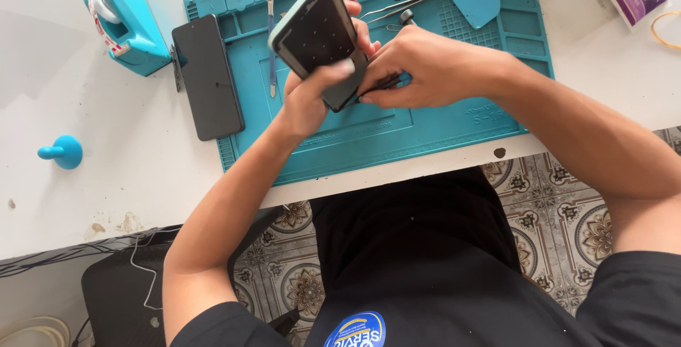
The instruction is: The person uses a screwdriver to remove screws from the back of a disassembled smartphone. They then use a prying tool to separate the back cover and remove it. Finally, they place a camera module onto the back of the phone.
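Above the teal repair mat (425,131), the left hand (312,95) grips a tilted phone frame (319,31). The right hand (425,70) pinches a thin black tool (379,85) against its near edge. 1 dark phone (207,76) lies left.

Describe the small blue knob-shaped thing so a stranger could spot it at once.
Start at the teal work mat on the white table, then look left past the dark phone lying over the mat's edge. The blue suction-cup knob sits alone there, below the teal tape dispenser.

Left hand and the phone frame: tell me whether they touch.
Touching. The head view shows the left hand wrapped around the phone frame, its thumb pressed flat across the frame's lower face.
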